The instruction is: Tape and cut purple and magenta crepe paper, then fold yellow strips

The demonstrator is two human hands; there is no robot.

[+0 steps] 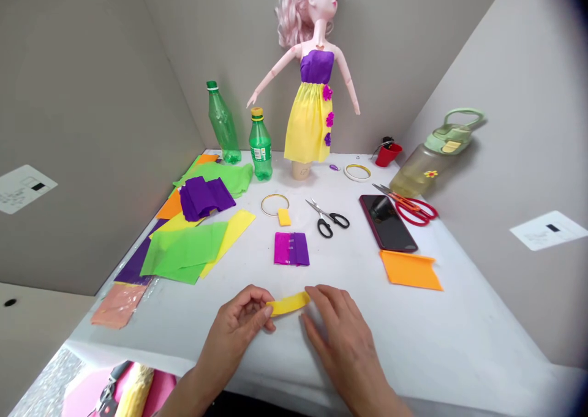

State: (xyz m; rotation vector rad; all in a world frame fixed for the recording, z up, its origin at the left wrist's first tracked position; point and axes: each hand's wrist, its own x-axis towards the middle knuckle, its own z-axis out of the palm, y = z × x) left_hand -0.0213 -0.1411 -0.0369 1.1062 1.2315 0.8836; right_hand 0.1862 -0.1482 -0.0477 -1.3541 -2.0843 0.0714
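Note:
A narrow yellow strip (289, 304) lies just above the white table near its front edge. My left hand (239, 325) pinches its left end between thumb and fingers. At the strip's right end, my right hand (342, 337) touches it with the index fingertip, the thumb held apart below and the other fingers extended. Beyond the hands is a folded magenta and purple piece (291, 249). Black-handled scissors (327, 217) lie partly open behind it, beside a small yellow piece (284, 217) and a tape roll (274, 205).
A doll (310, 111) in a purple and yellow dress stands at the back, near green bottles (261, 150). Colored sheets (184, 251) cover the left side. A phone (387, 222), red-handled scissors (413, 209), an orange piece (410, 270) and a water bottle (427, 160) are right.

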